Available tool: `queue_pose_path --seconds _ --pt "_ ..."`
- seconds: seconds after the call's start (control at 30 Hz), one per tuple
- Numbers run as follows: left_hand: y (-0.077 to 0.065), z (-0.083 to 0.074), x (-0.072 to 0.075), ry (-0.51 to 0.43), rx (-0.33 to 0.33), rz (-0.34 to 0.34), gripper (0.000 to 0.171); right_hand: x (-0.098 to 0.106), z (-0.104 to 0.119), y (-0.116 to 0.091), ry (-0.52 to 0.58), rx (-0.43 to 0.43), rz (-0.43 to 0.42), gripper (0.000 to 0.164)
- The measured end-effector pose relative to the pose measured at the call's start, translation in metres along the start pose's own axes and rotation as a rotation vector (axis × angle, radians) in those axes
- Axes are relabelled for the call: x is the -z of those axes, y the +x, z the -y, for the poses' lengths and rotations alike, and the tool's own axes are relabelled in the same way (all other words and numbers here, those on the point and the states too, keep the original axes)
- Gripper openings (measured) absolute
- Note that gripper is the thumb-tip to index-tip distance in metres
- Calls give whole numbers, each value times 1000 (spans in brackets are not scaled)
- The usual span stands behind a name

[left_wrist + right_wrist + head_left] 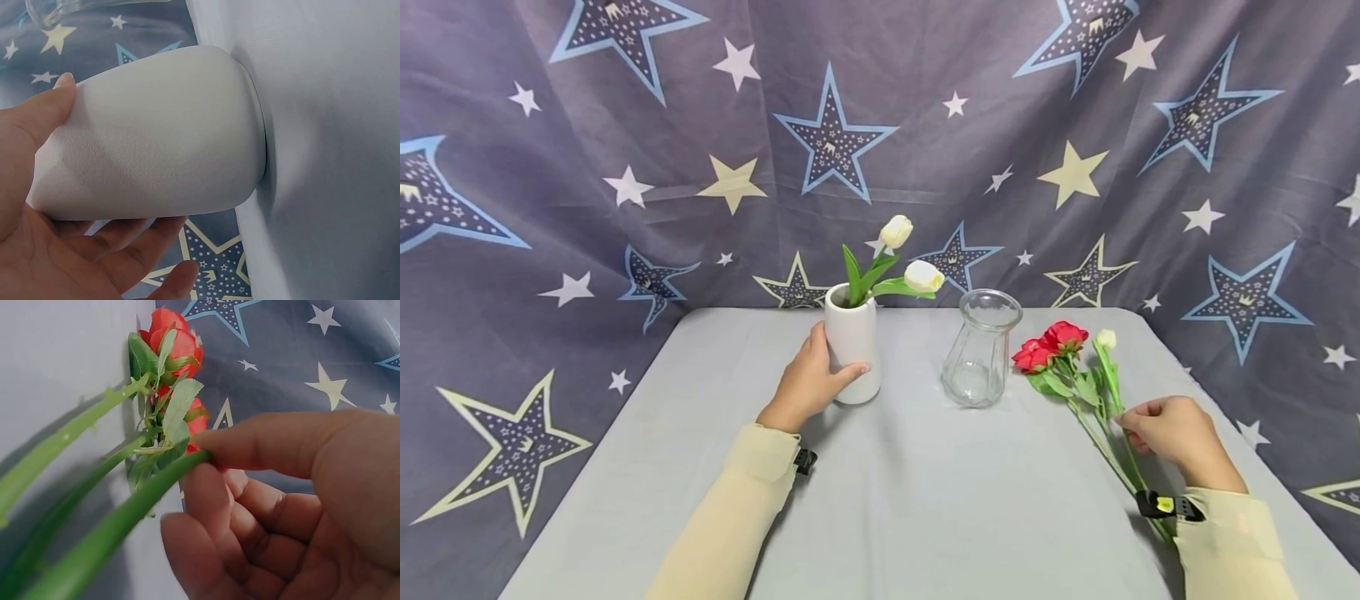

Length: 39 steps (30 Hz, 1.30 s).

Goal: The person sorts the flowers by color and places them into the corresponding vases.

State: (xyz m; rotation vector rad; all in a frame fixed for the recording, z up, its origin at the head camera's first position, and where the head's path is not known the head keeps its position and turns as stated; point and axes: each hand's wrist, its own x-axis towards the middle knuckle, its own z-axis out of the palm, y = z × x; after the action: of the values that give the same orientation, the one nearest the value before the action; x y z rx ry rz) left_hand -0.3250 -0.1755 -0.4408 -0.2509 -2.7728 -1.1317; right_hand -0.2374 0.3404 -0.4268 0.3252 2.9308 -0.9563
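Observation:
A white vase [853, 346] stands upright at the middle of the table with two white tulips [897, 232] leaning to the right out of its mouth. My left hand [812, 379] grips the vase from its left side, thumb across the front; the left wrist view shows the fingers behind the vase [156, 134]. On the right, my right hand [1172, 433] pinches the green stem of a white tulip [1106, 339] between thumb and fingertips. The stem [119, 525] runs toward the camera in the right wrist view. Beside it lie two red roses [1049, 346] with leafy, thorny stems.
A clear glass vase [979, 354] stands between the white vase and the roses. The table [925, 500] has a pale grey cover. Behind and beside it hangs a dark curtain [925, 150] printed with stars.

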Motion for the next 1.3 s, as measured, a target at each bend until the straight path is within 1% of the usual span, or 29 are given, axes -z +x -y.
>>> queue_pose_path --seconds 0.2,0.53,0.77,1.07,1.3 --pt "-1 0 0 0 4 6 106 2 4 -1 8 6 -5 34" --pt "-1 -3 2 -3 3 7 104 12 16 -5 -25 63 -45 36" --pt "-2 -3 1 -5 5 10 105 16 30 -10 -79 112 -123 33" --pt "-1 1 1 -4 4 2 106 27 48 -10 -79 146 -163 32" --pt "-1 -1 1 -11 12 9 106 32 58 -10 -86 177 -204 33"
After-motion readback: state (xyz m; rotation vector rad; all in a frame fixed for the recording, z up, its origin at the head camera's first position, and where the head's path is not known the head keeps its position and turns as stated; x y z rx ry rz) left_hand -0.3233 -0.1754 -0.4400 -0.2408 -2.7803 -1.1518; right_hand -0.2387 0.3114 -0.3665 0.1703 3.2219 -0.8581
